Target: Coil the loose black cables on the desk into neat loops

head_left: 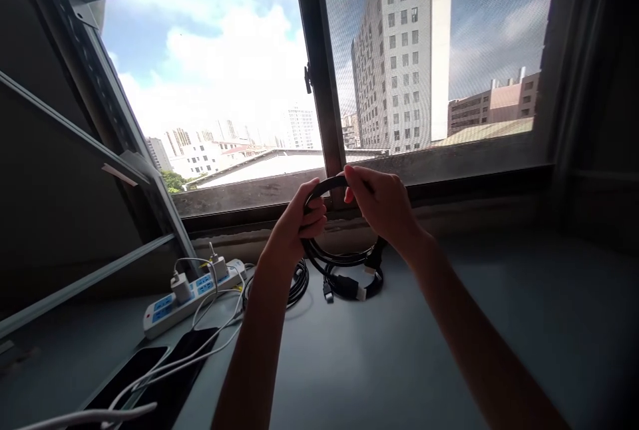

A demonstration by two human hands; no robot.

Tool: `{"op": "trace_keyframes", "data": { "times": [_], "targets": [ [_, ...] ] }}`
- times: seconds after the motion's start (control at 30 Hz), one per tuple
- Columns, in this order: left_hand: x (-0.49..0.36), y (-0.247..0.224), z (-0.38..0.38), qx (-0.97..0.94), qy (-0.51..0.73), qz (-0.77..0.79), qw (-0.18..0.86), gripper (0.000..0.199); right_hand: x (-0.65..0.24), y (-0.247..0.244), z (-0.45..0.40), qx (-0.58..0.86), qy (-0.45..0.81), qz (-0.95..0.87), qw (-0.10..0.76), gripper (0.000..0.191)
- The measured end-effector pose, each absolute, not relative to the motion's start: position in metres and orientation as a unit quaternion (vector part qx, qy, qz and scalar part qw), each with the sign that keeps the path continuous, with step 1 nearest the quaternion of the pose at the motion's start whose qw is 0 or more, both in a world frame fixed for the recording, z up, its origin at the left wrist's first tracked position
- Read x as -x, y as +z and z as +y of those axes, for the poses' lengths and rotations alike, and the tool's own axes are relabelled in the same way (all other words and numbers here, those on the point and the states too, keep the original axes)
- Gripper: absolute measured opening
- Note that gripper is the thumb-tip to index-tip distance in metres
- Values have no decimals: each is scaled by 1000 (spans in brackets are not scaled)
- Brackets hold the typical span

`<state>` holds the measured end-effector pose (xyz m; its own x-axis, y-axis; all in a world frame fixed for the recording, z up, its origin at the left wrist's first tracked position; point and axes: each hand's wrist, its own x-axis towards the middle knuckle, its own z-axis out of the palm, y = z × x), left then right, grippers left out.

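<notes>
A black HDMI cable (331, 184), wound into a loop, is held up above the table. My left hand (293, 222) wraps its fingers round the loop's left side, thumb on top. At the upper right, my right hand (383, 207) pinches the same loop between thumb and fingers. Two plugs with pale ends hang from it: one plug (345, 285) at the lower middle, another (373, 258) below my right hand. Behind these, a coiled black cable (382, 281) with a USB plug (328, 293) lies on the table.
Beside my left forearm lies another black cable coil (299, 283). A white power strip (154, 329) with two chargers stands at the left. White cords run over two dark phones (170, 377) on the grey table (379, 363). A window (319, 84) and metal frame (120, 90) rise behind.
</notes>
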<state>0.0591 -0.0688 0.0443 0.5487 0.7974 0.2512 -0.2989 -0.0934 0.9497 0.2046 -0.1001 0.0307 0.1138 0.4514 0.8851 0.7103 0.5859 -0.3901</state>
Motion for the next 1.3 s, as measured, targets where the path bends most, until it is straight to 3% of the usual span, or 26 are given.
{"op": "trace_keyframes", "data": {
  "times": [0.2, 0.4, 0.53, 0.6, 0.67, 0.8, 0.9, 1.0, 1.3],
  "targets": [
    [-57, 45, -71, -565, 458, 181, 662, 40, -201, 33, -103, 411, -151, -665, 605, 28],
    [-53, 46, -66, -489, 486, 152, 708, 43, -203, 28, -93, 436, -179, -676, 567, 38],
    [-56, 31, -41, -502, 448, 190, 715, 43, -211, 10, -63, 519, -106, -665, 526, 44],
    [-61, 13, -22, -567, 449, 232, 651, 41, -215, -6, -44, 585, -34, -643, 492, 45],
    [-68, -11, -2, -666, 411, 359, 509, 35, -220, -27, -24, 647, 43, -627, 431, 45],
    [-83, -68, 28, -695, 352, 477, 408, 14, -229, -75, 2, 713, 104, -597, 353, 37],
    [-91, -103, 37, -719, 315, 546, 292, 38, -233, -102, 11, 754, 130, -574, 292, 27],
    [-94, -121, 38, -754, 247, 573, 207, 48, -237, -113, 15, 768, 141, -572, 251, 26],
    [-97, -113, 36, -798, 115, 586, 77, 52, -240, -94, 18, 776, 149, -581, 193, 25]
  ]
}}
